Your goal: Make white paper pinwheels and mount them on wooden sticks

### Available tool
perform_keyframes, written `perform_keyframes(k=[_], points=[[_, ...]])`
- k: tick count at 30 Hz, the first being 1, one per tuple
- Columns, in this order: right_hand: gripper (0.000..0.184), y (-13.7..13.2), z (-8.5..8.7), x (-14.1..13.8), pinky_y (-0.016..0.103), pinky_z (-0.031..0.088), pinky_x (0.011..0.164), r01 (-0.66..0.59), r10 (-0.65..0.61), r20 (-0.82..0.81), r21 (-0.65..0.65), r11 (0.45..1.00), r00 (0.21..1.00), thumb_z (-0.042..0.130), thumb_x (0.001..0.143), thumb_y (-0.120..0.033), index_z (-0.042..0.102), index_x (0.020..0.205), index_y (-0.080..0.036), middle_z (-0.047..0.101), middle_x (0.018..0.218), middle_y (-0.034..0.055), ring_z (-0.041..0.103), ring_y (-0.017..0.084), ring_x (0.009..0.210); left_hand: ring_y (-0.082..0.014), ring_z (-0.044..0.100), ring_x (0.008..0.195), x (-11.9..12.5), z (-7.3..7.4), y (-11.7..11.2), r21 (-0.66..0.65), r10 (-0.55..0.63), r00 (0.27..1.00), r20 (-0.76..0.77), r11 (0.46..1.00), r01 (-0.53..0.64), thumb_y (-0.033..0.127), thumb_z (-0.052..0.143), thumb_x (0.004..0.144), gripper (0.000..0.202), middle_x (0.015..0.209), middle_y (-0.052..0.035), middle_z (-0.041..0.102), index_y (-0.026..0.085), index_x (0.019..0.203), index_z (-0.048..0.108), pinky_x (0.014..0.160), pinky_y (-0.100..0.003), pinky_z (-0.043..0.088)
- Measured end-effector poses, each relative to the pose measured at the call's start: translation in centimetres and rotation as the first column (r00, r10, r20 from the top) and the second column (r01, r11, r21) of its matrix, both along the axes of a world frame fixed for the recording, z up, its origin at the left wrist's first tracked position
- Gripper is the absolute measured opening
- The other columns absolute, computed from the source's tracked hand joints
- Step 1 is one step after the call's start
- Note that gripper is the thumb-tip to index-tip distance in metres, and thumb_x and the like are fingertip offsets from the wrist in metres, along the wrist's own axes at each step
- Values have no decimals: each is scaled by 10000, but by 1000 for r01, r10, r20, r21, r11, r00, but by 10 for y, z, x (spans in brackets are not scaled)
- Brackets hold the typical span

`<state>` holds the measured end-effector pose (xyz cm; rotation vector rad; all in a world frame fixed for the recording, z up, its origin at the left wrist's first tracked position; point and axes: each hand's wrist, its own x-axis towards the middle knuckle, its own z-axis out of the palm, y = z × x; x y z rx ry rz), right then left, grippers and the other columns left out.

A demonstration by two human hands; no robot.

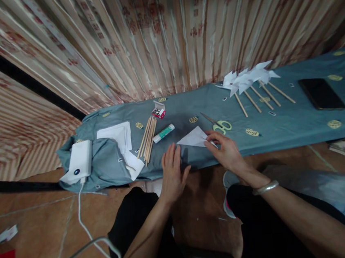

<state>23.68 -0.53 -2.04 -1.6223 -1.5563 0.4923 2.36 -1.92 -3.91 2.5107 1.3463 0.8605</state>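
A white sheet of paper folded to a triangle (194, 137) lies near the front edge of the cloth-covered bench. My right hand (224, 148) pinches its right corner between thumb and fingers. Just left of the paper, my left hand (172, 172) rests flat with its fingers stretched out and the thumb apart. Behind the paper are scissors (221, 126) with light green handles. A glue stick (164, 133) lies beyond my left fingertips, beside a bundle of thin wooden sticks (148, 140).
Paper pinwheels on sticks (249, 80) lie at the back right, left of a black phone (322, 93). A small red box of metal pins (158, 110) stands open. White paper sheets (120, 136) and a cabled power bank (80, 159) are at left. A curtain (163, 39) hangs behind.
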Motion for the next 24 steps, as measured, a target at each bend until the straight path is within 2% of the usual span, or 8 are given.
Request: perform_keyframes(k=[5, 9, 11, 15, 17, 20, 22, 24], points=[[129, -13, 14, -1, 452, 465, 1001, -119, 74, 241, 176, 977, 968, 484, 909, -229, 612, 902, -207, 647, 1215, 143, 600, 265, 1162, -276, 235, 1454, 26, 13, 15, 83, -82, 991, 109, 994, 73, 219, 510, 913, 747, 1532, -208, 300, 173, 1519, 76, 1136, -501, 290], [144, -21, 12, -2, 439, 492, 970, -193, 137, 323, 148, 970, 936, 512, 901, -240, 636, 927, -172, 672, 1161, 170, 624, 281, 1124, -246, 474, 1277, 39, 15, 25, 137, -144, 984, 105, 982, 129, 146, 494, 905, 632, 1368, -170, 516, 168, 1479, 229, 1068, -457, 367], [171, -22, 11, 0, 427, 507, 939, -207, 171, 300, 92, 974, 939, 547, 874, -260, 653, 960, -156, 692, 1103, 160, 648, 281, 1063, -220, 575, 1094, 41, 13, 29, 147, -148, 984, 103, 980, 133, 124, 498, 899, 525, 1180, -122, 633, 161, 1407, 371, 987, -416, 418], [280, -21, 13, 13, 362, 539, 796, -240, 250, 118, -95, 966, 961, 485, 856, -234, 685, 1037, -159, 722, 953, 88, 679, 220, 831, -191, 612, 904, 38, 9, 36, 183, -188, 981, 52, 967, 176, 117, 524, 888, 247, 940, -54, 685, 181, 1101, 633, 931, -401, 418], [339, -19, 12, 21, 315, 534, 711, -225, 228, -1, -165, 960, 974, 418, 850, -195, 709, 1024, -176, 723, 838, 46, 662, 179, 714, -179, 618, 866, 34, 7, 38, 184, -195, 980, 34, 965, 186, 125, 535, 888, 176, 903, -32, 694, 197, 967, 674, 955, -412, 403], [376, -18, 4, 28, 285, 526, 650, -206, 180, -130, -229, 951, 975, 401, 814, -163, 723, 1008, -178, 701, 706, 19, 646, 161, 646, -171, 631, 865, 28, 5, 42, 153, -175, 984, 27, 974, 169, 121, 536, 888, 175, 909, -22, 713, 205, 925, 685, 994, -425, 389], [362, -20, -1, 26, 294, 537, 663, -210, 179, -146, -234, 949, 973, 429, 810, -174, 712, 1037, -183, 710, 734, 21, 656, 168, 670, -172, 639, 878, 24, 4, 43, 123, -162, 986, 23, 980, 158, 119, 533, 888, 183, 927, -29, 722, 202, 940, 688, 1009, -431, 390], [351, -24, -4, 22, 332, 550, 750, -197, 186, -72, -200, 960, 980, 454, 822, -183, 692, 1079, -199, 729, 856, 39, 677, 188, 770, -173, 645, 893, 21, 2, 45, 84, -158, 987, 19, 984, 156, 119, 531, 888, 189, 947, -38, 727, 202, 954, 688, 1014, -436, 400]])
